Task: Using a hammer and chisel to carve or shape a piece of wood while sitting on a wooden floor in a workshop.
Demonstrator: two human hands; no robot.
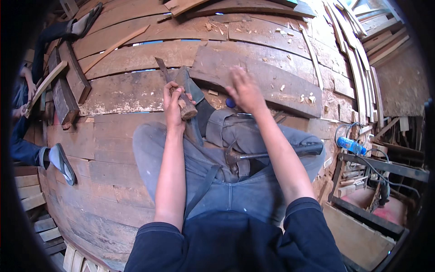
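Observation:
My left hand (172, 105) is wrapped round the wooden handle of a chisel (186, 109), whose flat blade points up and away to the left. My right hand (246, 92) hovers over or rests on a thick dark plank (285, 86); which of these I cannot tell. Its fingers are stretched out, somewhat blurred, with nothing visible in them. Beside it, at the plank's near edge, sits a small round blue object (230, 103). A hammer (232, 157) lies across my lap, its handle running partly under my right forearm.
Wood chips (311, 98) are scattered on the plank and floorboards (122, 93). At left, another person (29, 86) holds a curved wooden strip (49, 81) near stacked dark beams (63, 102). A blue-labelled bottle (351, 145), cables and a metal frame (385, 167) stand at right.

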